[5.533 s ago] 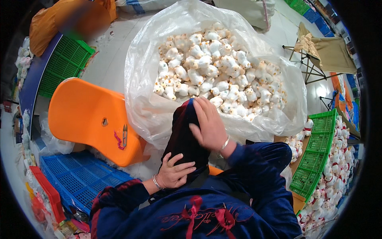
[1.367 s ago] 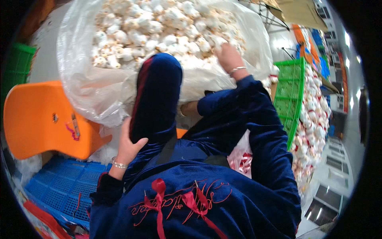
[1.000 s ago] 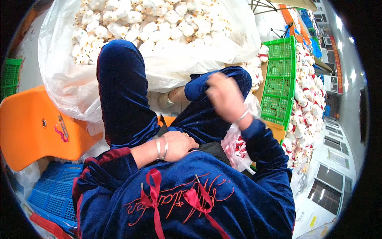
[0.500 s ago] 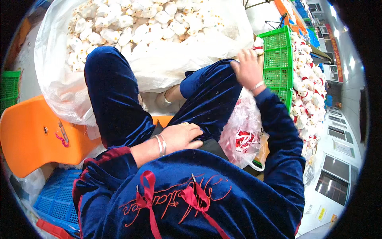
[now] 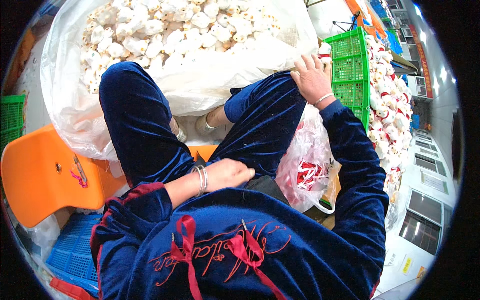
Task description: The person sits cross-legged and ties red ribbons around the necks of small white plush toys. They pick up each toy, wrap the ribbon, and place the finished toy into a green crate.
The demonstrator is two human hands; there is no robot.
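My left hand (image 5: 226,175) rests in my lap, its fingers curled under toward the palm; whatever they might hold is hidden. A black cloth piece (image 5: 267,190) lies just to its right. My right hand (image 5: 313,79) lies over my right knee with fingers spread and nothing in them. Close by it stand a green plastic crate (image 5: 350,82) and one white plush toy with a red band (image 5: 325,49). In front of my knees a large white sack (image 5: 65,95) lies open, full of small white plush toys (image 5: 150,30) with orange-brown bits.
Beside my right leg sits a clear plastic bag (image 5: 295,175) with red and white strips. More plush toys with red bands (image 5: 390,110) are heaped beyond the crate. At left are an orange chair (image 5: 45,175) holding small snips (image 5: 80,167), and a blue crate (image 5: 75,245).
My left hand has gone from spread fingers to curled ones, still in my lap. My right hand has shifted slightly and settled on the knee, fingers still spread.
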